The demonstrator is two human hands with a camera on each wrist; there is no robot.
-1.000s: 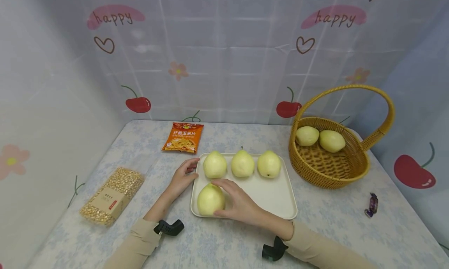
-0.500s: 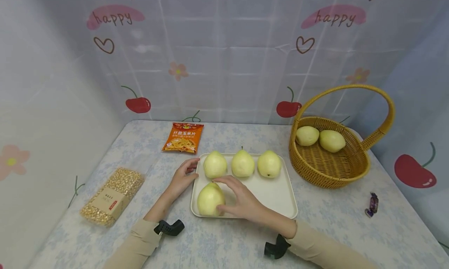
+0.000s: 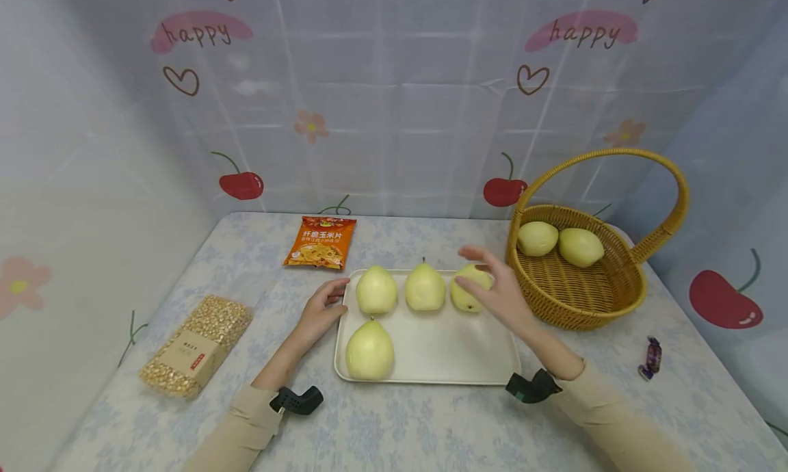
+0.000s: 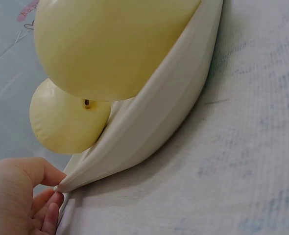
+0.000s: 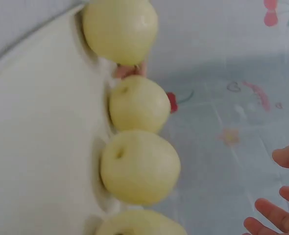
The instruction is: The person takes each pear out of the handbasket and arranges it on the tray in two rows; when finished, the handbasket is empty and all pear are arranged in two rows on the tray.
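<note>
A white tray (image 3: 443,352) carries several pale yellow-green pears. A back row holds one pear (image 3: 376,291) at the left, one with a stem (image 3: 425,287) in the middle and one (image 3: 466,301) at the right. Another pear (image 3: 369,352) stands at the front left. My left hand (image 3: 319,315) pinches the tray's left rim, thumb above and fingers below, as the left wrist view shows. Above the back-right pear hovers my right hand (image 3: 503,295), fingers spread and holding nothing; it partly hides that pear.
To the right stands a wicker basket (image 3: 550,306) with a tall handle and two pears (image 3: 581,247) inside. A wrapped candy (image 3: 651,358) lies near the right edge. An orange snack bag (image 3: 320,242) is behind the tray; a bag of corn kernels (image 3: 197,345) lies left.
My right hand has let go of the front-left pear and moved right and back, toward the basket side. That pear stays on the tray. The left hand keeps its place.
</note>
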